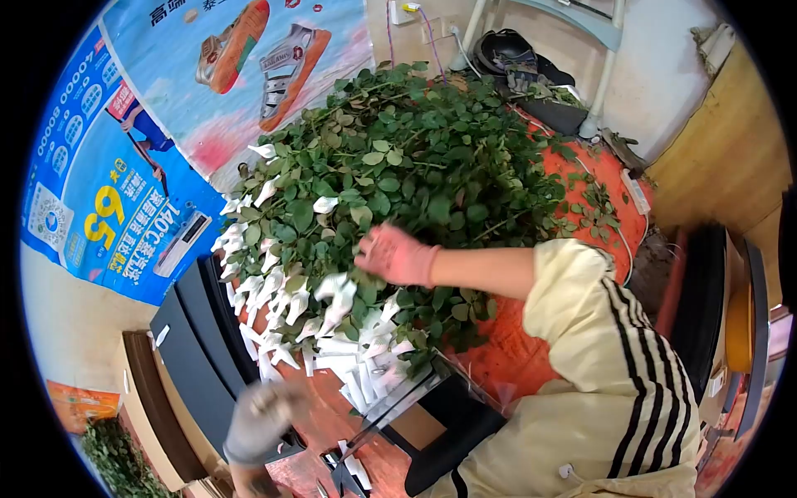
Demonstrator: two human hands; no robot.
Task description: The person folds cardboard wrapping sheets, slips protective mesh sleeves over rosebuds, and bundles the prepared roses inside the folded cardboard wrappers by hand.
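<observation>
My right hand (397, 254), in a pink glove, reaches over a large heap of leafy rose stems (423, 158). Its fingers are curled, apparently round a stem; just below them a white-wrapped rose (336, 303) is blurred by motion. Many more buds in white sleeves (274, 282) point out toward the left and front of the heap. My left hand (264, 419), in a grey glove, is low on the left, apart from the flowers. Motion smears its fingers, and nothing held there can be made out. Loose white sleeves (353, 386) lie beneath the buds.
A clear-sided box with a black edge (448, 423) stands close to my body. Scissors-like black handles (342, 477) lie in front. Dark panels (207, 332) lean at left below posters (133, 183). A ladder leg (606, 75) and power strip (636, 192) are at right.
</observation>
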